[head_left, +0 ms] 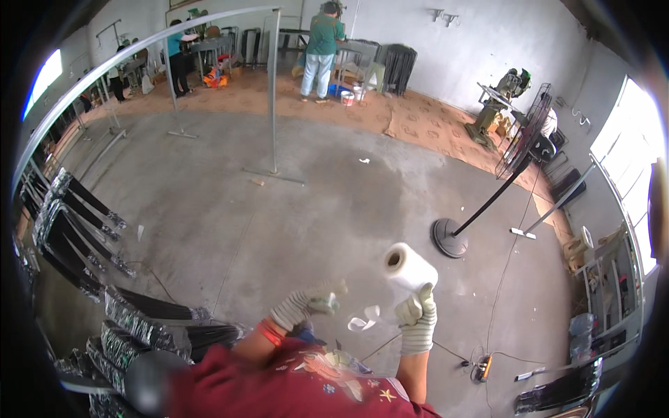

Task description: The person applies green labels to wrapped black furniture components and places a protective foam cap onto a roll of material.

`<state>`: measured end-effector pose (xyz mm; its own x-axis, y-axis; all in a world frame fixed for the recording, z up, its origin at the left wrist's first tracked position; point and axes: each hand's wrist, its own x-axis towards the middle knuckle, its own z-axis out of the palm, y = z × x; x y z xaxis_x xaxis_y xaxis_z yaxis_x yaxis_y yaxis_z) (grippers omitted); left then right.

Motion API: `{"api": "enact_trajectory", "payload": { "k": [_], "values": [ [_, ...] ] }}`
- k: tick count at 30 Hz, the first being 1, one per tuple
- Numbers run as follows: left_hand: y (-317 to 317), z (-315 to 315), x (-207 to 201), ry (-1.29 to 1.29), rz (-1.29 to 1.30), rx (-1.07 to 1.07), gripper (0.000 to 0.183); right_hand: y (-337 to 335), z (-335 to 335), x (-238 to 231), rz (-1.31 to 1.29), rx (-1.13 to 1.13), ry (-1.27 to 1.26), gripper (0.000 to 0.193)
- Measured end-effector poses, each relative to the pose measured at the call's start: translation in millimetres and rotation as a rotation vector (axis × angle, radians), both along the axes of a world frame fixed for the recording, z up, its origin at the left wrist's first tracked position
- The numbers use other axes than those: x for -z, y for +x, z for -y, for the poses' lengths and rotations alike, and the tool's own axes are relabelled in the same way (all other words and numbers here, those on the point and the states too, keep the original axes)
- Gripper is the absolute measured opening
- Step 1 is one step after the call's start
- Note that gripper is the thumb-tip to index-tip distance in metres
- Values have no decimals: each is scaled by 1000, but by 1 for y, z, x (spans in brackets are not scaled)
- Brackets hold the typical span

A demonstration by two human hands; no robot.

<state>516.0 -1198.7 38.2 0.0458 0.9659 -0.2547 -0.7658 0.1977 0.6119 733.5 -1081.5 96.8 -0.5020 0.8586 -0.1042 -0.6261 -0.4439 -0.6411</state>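
My right hand (418, 320), in a striped white work glove, is closed on the lower end of a roll of clear plastic wrap (412, 269). The roll is tilted, and the hollow core shows at its upper left end. My left hand (310, 304) wears a matching glove and has a red band at the wrist. Its fingers point right, somewhat blurred, with the upper ones stretched out and apart from the thumb; I make out nothing held in it. Between the hands appears a curled white strip (364, 319); whether it lies on the floor I cannot tell.
Wrapped black bundles (132, 306) crowd the left side. A metal frame (273, 104) stands ahead. To the right are a pedestal fan (449, 237), a power strip (482, 368) with cords across the floor, and a shelf (606, 306). A person (322, 52) stands at a far machine.
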Motion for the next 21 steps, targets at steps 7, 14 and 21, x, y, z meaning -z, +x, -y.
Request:
{"api": "enact_trajectory", "payload": {
  "k": [7, 14, 21],
  "values": [
    [-88, -167, 9, 78, -7, 100, 36, -43, -142, 1, 15, 129, 21, 33],
    [-123, -330, 50, -68, -22, 37, 29, -90, -328, 41, -134, 77, 9, 50],
    [-194, -514, 50, -100, 48, -79, 37, -162, -556, 35, -158, -102, -1, 45]
  ]
}}
